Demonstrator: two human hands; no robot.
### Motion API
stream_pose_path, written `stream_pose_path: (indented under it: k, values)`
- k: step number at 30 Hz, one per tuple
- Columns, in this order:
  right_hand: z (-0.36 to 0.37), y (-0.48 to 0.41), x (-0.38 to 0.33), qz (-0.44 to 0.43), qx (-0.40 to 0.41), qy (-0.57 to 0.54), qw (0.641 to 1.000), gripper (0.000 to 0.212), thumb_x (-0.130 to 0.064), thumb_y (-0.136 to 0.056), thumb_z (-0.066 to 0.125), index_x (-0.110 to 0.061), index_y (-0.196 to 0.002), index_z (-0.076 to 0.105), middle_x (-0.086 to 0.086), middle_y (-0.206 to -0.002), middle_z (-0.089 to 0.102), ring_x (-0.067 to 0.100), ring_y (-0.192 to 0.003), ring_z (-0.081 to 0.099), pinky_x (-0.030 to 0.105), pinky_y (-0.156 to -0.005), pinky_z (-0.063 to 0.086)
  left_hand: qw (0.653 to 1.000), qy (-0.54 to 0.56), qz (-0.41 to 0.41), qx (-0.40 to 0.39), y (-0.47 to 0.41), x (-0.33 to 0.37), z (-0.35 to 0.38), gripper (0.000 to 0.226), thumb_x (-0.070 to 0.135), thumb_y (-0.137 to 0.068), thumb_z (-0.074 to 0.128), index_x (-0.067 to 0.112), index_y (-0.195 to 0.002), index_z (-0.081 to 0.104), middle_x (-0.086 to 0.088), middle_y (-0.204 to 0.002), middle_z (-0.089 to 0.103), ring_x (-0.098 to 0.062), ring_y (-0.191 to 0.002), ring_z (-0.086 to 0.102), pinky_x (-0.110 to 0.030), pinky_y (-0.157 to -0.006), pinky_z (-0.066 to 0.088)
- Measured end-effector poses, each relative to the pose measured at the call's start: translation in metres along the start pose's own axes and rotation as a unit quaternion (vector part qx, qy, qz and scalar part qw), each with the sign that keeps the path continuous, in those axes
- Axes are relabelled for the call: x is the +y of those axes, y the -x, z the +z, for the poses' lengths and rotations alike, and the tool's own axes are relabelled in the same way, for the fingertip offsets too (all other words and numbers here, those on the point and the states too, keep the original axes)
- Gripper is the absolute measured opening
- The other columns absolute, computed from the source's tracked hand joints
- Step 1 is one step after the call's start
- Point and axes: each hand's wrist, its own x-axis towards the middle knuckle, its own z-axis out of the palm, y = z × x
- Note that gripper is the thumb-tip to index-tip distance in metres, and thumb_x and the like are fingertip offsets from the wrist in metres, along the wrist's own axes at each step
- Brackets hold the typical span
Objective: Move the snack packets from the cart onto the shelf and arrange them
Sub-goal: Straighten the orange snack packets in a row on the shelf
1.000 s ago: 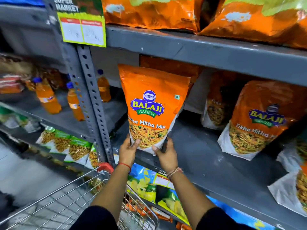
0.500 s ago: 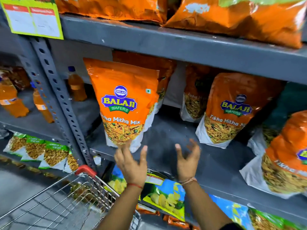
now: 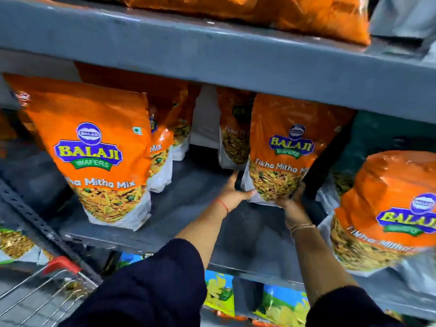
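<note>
1. Left grip (image 3: 236, 194) and right grip (image 3: 291, 200) are both clamped on the bottom corners of the middle packet (image 3: 283, 147). The left thumb sits under the front edge, and the right fingers curl round the lower right corner
2. On the head view, a second ago both grips held the base of the left packet (image 3: 99, 149). Half a second ago they hung spread and off it. Now that packet stands by itself at the left end of the shelf (image 3: 188, 208)
3. I judge that packet placed, so I am now arranging, squaring up the middle packet
4. The middle packet stands upright on the shelf just in front of another packet (image 3: 232, 138), with bare shelf between it and the left packet
5. The cart (image 3: 59, 279) shows at lower left, and its contents are too blurred to tell
</note>
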Motion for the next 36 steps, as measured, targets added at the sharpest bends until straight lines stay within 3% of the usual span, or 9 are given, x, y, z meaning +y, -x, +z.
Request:
stream_pose_path:
  k: [3, 7, 13, 18, 23, 27, 30, 32, 36]
  values:
    - [-0.007, 0.0, -0.001, -0.01, -0.032, -0.013, 0.999, 0.086, 0.019, -0.077, 0.052, -0.006, -0.141, 0.0, 0.016, -0.151, 0.021, 0.015, -0.121, 0.033, 0.02, -0.093, 0.034, 0.999, 0.045, 0.02, -0.011, -0.002, -0.004, 0.018, 0.079, 0.001, -0.077, 0.067, 0.016, -0.141, 0.023, -0.012, -0.147, 0.035, -0.027, -0.135, 0.033, -0.046, -0.113, 0.029]
    - [0.003, 0.014, -0.005, -0.033, -0.041, -0.016, 0.998, 0.088, 0.02, -0.074, 0.055, -0.01, -0.141, 0.005, 0.014, -0.147, 0.027, 0.013, -0.12, 0.033, 0.017, -0.091, 0.034, 0.995, 0.08, 0.05, 0.035, 0.008, -0.009, 0.017, 0.071, -0.004, -0.078, 0.063, 0.016, -0.137, 0.029, -0.002, -0.135, 0.044, -0.021, -0.128, 0.041, -0.031, -0.104, 0.035]
    - [0.04, 0.03, -0.006, -0.049, -0.065, -0.02, 0.997, 0.08, 0.018, -0.075, 0.057, -0.003, -0.138, 0.012, 0.021, -0.142, 0.034, 0.017, -0.116, 0.037, 0.013, -0.085, 0.034, 0.99, 0.092, 0.056, 0.093, 0.022, -0.013, -0.016, 0.067, -0.002, -0.081, 0.059, 0.018, -0.138, 0.031, -0.011, -0.141, 0.045, -0.026, -0.13, 0.041, -0.048, -0.111, 0.033]
    - [0.059, 0.036, -0.004, -0.049, -0.072, 0.003, 0.996, 0.081, 0.013, -0.074, 0.061, -0.005, -0.138, 0.014, 0.02, -0.14, 0.035, 0.018, -0.119, 0.037, 0.03, -0.1, 0.034, 0.991, 0.074, 0.059, 0.099, 0.029, -0.015, -0.035, 0.064, 0.002, -0.083, 0.058, 0.021, -0.138, 0.032, -0.01, -0.138, 0.048, -0.026, -0.126, 0.045, -0.049, -0.11, 0.035]
    - [0.061, 0.039, -0.006, -0.038, -0.067, 0.007, 0.997, 0.087, 0.008, -0.074, 0.065, -0.006, -0.14, 0.01, 0.017, -0.145, 0.03, 0.02, -0.128, 0.034, 0.025, -0.101, 0.033, 0.994, 0.025, 0.038, 0.103, 0.031, -0.015, -0.038, 0.065, 0.007, -0.083, 0.06, 0.018, -0.139, 0.028, -0.011, -0.139, 0.047, -0.027, -0.127, 0.044, -0.046, -0.11, 0.035]
    - [0.037, 0.076, 0.007, -0.045, -0.024, 0.091, 0.995, 0.083, -0.005, -0.076, 0.069, -0.003, -0.14, 0.017, 0.017, -0.15, 0.022, 0.024, -0.139, 0.02, 0.04, -0.116, 0.02, 0.971, -0.072, 0.013, 0.229, 0.055, -0.02, -0.023, 0.075, 0.02, -0.079, 0.067, 0.012, -0.141, 0.025, -0.013, -0.144, 0.04, -0.029, -0.132, 0.039, -0.038, -0.108, 0.034]
    - [-0.002, 0.135, 0.032, -0.129, -0.051, 0.15, 0.979, 0.066, -0.013, -0.078, 0.069, -0.017, -0.134, 0.033, 0.007, -0.147, 0.028, 0.005, -0.137, 0.023, 0.026, -0.115, 0.023, 0.929, -0.136, 0.112, 0.324, 0.095, -0.028, 0.009, 0.069, 0.024, -0.078, 0.068, 0.007, -0.135, 0.034, -0.016, -0.143, 0.041, -0.03, -0.134, 0.036, -0.038, -0.109, 0.03]
    - [-0.037, 0.166, 0.044, -0.182, -0.015, 0.179, 0.967, 0.057, -0.02, -0.08, 0.066, -0.038, -0.125, 0.036, -0.004, -0.143, 0.032, -0.01, -0.131, 0.023, 0.011, -0.108, 0.025, 0.911, -0.176, 0.187, 0.324, 0.112, -0.033, 0.038, 0.064, 0.03, -0.078, 0.066, 0.002, -0.13, 0.041, -0.02, -0.137, 0.047, -0.033, -0.13, 0.041, -0.04, -0.107, 0.033]
    - [-0.104, 0.177, 0.042, -0.203, 0.197, 0.156, 0.946, 0.043, -0.035, -0.081, 0.06, -0.02, -0.119, 0.047, 0.012, -0.134, 0.041, 0.025, -0.126, 0.04, 0.044, -0.093, 0.046, 0.956, -0.138, 0.191, 0.177, 0.116, -0.026, 0.093, 0.07, 0.047, -0.072, 0.063, 0.005, -0.126, 0.047, -0.015, -0.129, 0.056, -0.026, -0.12, 0.052, -0.028, -0.101, 0.038]
